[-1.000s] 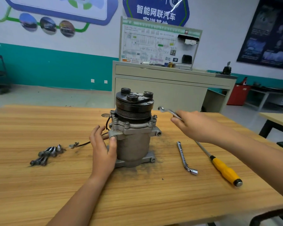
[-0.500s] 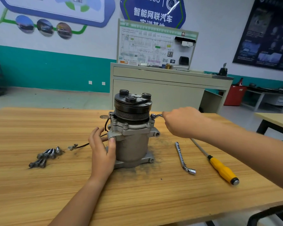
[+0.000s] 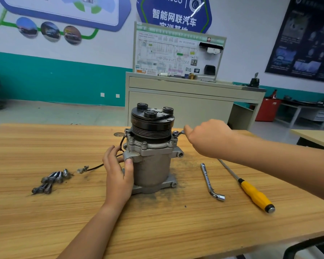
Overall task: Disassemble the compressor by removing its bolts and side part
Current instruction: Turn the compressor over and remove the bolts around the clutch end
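The compressor (image 3: 151, 161) stands upright mid-way across the worktop (image 3: 45, 221), both hands on it.
I see my left hand (image 3: 118, 171) gripping its housing (thumb on a mounting ear) and my right hand (image 3: 208, 137) closed around a wrench (image 3: 178, 133), ring end at the compressor's upper right rim; loose bolts (image 3: 51, 179) lie well left.

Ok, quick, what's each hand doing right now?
Left hand: holding the compressor, fingers curled round its side.
Right hand: closed on a wrench, whose head sits at the compressor's top flange.
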